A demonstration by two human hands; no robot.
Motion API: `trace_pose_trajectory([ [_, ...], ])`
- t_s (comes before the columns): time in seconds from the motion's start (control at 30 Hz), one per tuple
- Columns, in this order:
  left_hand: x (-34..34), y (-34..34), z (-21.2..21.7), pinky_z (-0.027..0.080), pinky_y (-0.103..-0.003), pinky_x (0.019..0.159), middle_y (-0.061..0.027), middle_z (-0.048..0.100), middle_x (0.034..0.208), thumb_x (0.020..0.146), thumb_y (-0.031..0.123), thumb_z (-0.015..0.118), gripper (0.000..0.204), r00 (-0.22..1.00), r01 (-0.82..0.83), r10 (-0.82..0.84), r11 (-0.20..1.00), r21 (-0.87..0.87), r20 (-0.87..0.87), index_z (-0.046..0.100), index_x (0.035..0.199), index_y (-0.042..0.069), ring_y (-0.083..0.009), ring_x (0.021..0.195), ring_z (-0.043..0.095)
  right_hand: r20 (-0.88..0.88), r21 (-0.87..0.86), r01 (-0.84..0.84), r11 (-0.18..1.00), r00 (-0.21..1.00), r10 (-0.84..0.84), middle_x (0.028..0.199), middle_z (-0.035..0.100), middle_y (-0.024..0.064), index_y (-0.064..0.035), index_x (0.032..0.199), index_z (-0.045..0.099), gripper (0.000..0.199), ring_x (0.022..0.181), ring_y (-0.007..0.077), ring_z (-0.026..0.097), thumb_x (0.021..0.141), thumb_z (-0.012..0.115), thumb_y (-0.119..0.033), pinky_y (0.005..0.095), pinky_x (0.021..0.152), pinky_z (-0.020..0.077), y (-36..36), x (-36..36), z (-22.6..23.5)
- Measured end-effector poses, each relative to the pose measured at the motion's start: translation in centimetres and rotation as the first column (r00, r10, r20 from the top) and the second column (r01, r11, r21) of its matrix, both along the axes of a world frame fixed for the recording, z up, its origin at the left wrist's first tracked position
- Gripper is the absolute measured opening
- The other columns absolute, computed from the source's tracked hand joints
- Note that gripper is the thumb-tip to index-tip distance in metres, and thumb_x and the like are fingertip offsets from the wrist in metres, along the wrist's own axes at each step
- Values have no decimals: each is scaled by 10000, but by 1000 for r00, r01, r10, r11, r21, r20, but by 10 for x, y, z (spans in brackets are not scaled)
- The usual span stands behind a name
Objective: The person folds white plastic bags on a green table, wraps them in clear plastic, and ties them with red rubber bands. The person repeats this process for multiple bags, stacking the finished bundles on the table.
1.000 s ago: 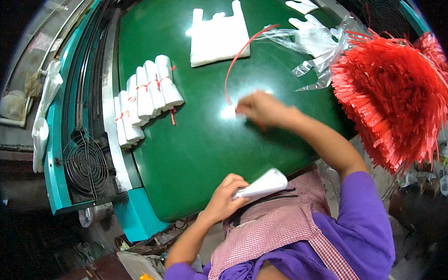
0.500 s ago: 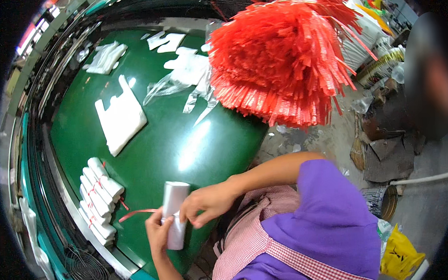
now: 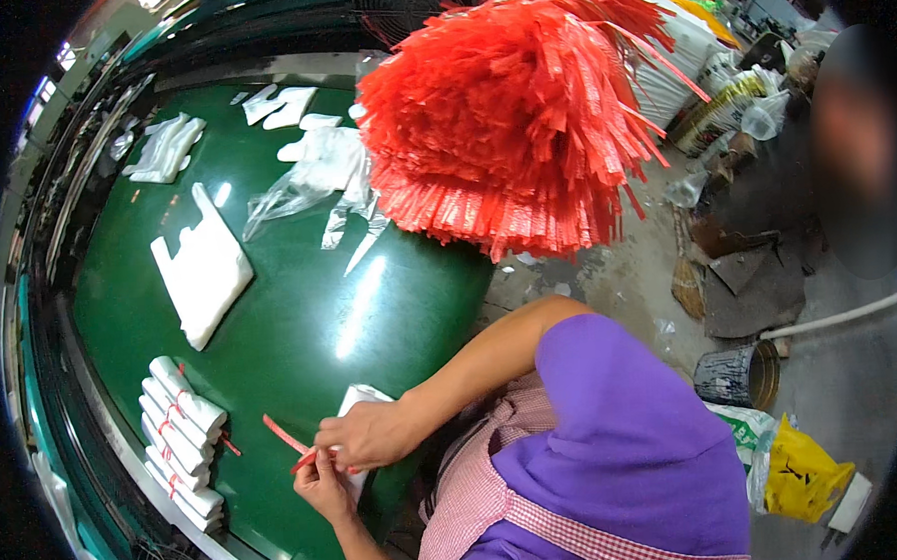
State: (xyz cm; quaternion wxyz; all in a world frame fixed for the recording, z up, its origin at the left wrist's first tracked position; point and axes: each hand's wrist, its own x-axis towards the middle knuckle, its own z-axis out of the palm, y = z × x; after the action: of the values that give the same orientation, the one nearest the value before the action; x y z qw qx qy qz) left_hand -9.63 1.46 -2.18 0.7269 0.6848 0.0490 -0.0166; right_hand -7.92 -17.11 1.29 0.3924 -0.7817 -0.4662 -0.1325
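A rolled bundle of white plastic bags [image 3: 361,395] lies at the near edge of the green table, mostly covered by my hands. A red plastic strip [image 3: 284,433] crosses it, with one end sticking out to the far left. My right hand [image 3: 367,435] lies over the bundle, its fingers pinched on the strip. Just below, my left hand [image 3: 325,491] is closed too, thumb and finger on the strip where it loops beside the roll. The two hands' fingertips meet there, and the exact crossing of the strip is hidden.
Several tied white rolls [image 3: 182,442] lie stacked at the left. A flat stack of white bags [image 3: 204,268] and loose bags [image 3: 325,160] lie farther back on the green table [image 3: 300,316]. A big bunch of red strips [image 3: 507,127] overhangs its far right edge. A bucket [image 3: 738,375] stands on the floor.
The right hand has moved onto the bundle and met the left hand. The strip, earlier stretching left from the roll, now crosses between both hands' fingers. The whole view has shifted slightly.
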Motion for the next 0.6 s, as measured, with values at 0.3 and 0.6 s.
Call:
trace_pose_trajectory([
  [0.3,-16,-7,7,424,-305,725,-79,504,867,833,8,591,126,917,16,-197,888,460,347,480,774,12,-190,813,502,-954,272,142,952,169,248,733,653,160,7,784,654,155,595,269,613,685,561,-67,396,552,464,14,45,-10],
  [0.6,13,12,35,464,-305,618,-90,519,747,884,54,515,105,951,-27,-143,843,537,272,478,800,4,-183,658,530,-593,194,39,980,801,86,635,523,135,-2,672,531,224,560,292,549,783,626,-171,391,510,429,6,28,-24],
])
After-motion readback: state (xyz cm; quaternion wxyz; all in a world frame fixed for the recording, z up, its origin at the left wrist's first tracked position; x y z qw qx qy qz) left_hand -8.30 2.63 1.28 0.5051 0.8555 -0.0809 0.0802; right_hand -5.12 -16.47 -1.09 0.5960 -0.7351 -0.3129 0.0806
